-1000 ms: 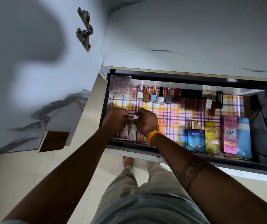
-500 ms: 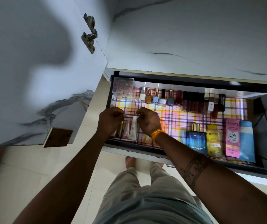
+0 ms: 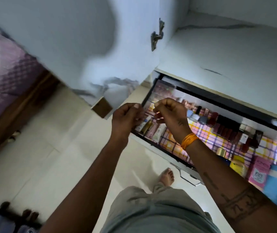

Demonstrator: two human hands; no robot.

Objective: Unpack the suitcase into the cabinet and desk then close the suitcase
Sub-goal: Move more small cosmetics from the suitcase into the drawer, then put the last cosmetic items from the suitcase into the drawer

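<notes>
The open desk drawer (image 3: 161,149) has a plaid liner and holds cosmetics. Small cream tubes (image 3: 152,130) lie side by side at its front left corner. My left hand (image 3: 126,118) hovers above that corner with thumb and fingers pinched together, nothing visible in them. To its right my right hand (image 3: 171,113), with orange bangles at the wrist, is loosely curled over the tubes, also with nothing visible in it. Neither hand touches the tubes. A row of nail polish bottles (image 3: 206,117) stands along the back. The suitcase is not clearly in view.
A clear box (image 3: 164,89) sits at the drawer's back left. A yellow bottle (image 3: 237,165), pink carton (image 3: 258,170) and blue tube (image 3: 273,184) lie at the front right. The open cabinet door (image 3: 67,47) hangs left, a bed (image 3: 3,73) beyond it. Blurred dark items (image 3: 8,219) lie on the floor.
Both hands have let go of the tubes and risen out of the drawer. The view has swung left and tilted, bringing the bed and floor into sight.
</notes>
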